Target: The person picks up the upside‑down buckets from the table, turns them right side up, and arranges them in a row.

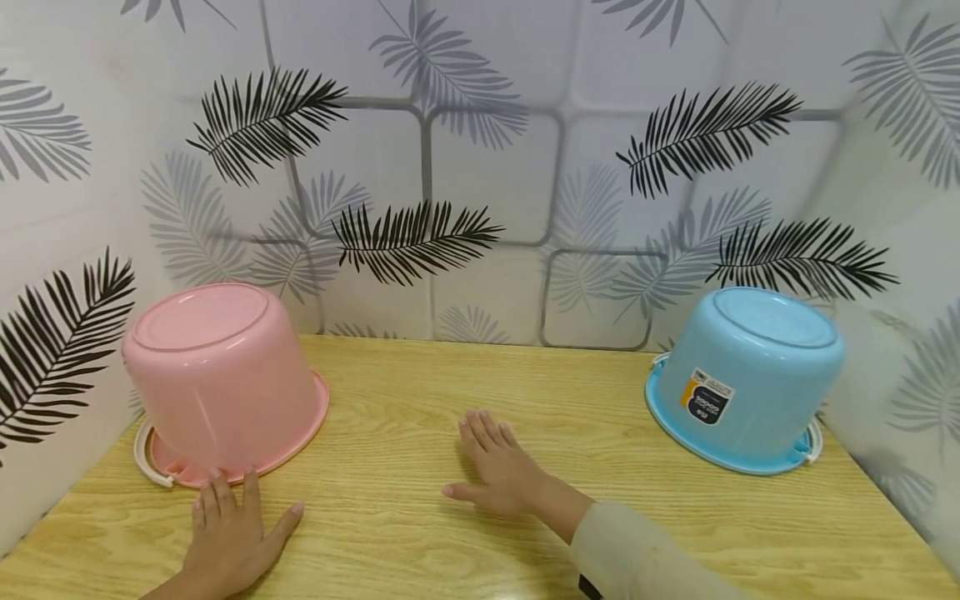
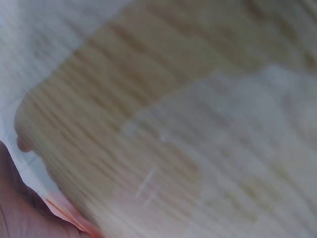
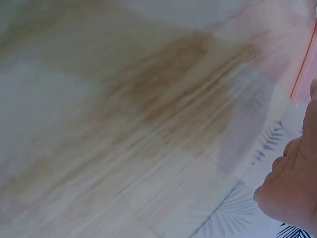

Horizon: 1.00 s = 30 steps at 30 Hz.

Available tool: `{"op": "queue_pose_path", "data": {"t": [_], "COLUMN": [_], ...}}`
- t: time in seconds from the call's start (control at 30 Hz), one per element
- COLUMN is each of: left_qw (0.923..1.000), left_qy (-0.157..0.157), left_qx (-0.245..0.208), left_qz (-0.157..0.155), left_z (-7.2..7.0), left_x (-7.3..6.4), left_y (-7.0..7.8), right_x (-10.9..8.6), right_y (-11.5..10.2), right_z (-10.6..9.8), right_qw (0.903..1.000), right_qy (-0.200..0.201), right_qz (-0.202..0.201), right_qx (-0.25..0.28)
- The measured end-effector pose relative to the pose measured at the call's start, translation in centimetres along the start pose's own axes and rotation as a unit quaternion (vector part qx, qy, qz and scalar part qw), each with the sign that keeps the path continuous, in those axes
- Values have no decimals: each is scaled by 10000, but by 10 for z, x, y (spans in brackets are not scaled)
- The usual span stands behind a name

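Currently | left hand (image 1: 228, 537) spread, pink bucket (image 1: 225, 387) directly ahead | right hand (image 1: 501, 477) spread | blue bucket (image 1: 757, 375) near wall (image 1: 491, 293)

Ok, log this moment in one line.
left hand: empty, at inverted pink bucket | right hand: empty, over table | blue bucket: inverted, untouched

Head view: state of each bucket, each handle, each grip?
Pink bucket: upside down on table
Pink bucket's handle: swung down beside it
Blue bucket: upside down on table
Blue bucket's handle: swung down beside it
Left grip: fingers extended, at pink bucket's lower edge
Right grip: fingers extended, holding nothing
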State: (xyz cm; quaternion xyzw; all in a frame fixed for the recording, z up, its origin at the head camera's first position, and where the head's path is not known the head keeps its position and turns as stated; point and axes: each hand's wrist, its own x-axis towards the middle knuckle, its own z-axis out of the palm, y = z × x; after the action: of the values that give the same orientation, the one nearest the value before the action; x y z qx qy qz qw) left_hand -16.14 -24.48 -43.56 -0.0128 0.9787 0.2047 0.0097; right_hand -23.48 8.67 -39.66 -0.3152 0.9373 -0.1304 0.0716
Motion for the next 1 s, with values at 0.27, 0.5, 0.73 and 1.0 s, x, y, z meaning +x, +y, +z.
{"op": "queue_pose_path", "data": {"t": [0.27,0.5,0.73,1.0], "left_qw": [9999,9997,9994,9984], "left_qy": [7,56,26,103], "left_qx": [-152,-68,-165,-304], "left_qz": [71,219,288,475], "left_z": [1,3,5,6], "left_x": [0,-1,0,-1], "left_y": [0,2,4,8], "right_x": [14,23,29,34], "right_y": [0,-3,-8,-17], "right_z": [2,3,5,4], "right_qw": [9999,9999,9997,9994], "right_qy": [-112,-84,-210,-278], "right_qz": [-37,-55,-50,-54], "right_qx": [-50,-106,-100,-214]}}
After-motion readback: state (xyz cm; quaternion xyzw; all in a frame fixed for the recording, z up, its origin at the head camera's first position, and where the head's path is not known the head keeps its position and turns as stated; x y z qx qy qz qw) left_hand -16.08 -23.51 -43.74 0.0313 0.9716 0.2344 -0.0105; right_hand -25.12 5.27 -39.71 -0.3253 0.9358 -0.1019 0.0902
